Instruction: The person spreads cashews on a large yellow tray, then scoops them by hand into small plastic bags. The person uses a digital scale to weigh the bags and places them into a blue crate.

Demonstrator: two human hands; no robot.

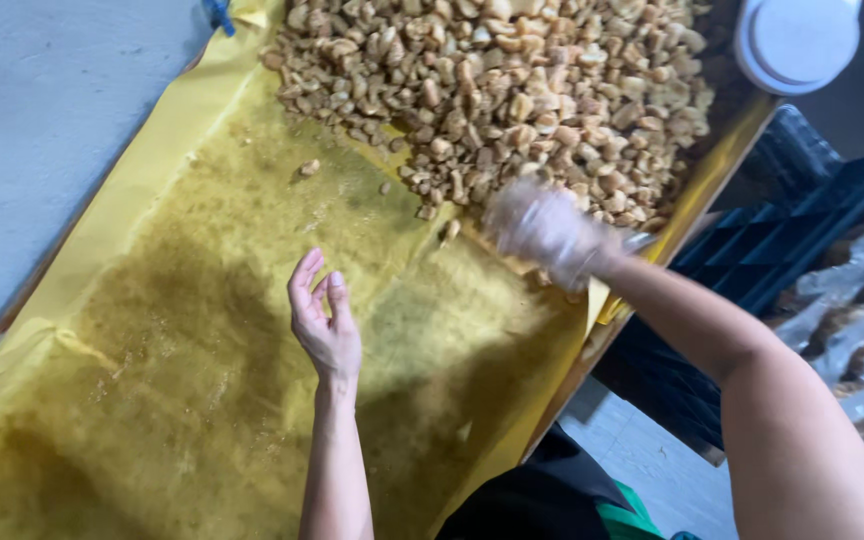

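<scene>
Yellow oil-stained paper (202, 400) lines the tabletop, greasy, crumb-speckled, wrinkled at the edges. Heap of fried snack pieces (512, 90) fills the far end: small, knobbly, golden-brown chunks, heap running across the sheet's width. It lies ahead of both hands; right hand (542, 232) is nearer, at the heap's near edge, in a clear plastic glove, motion-blurred, so can't tell if it's closed on anything. Left hand (324, 315) bare, fingers spread, empty, edge-on above bare paper, apart from the heap. Loose piece (309, 167) off to the left.
</scene>
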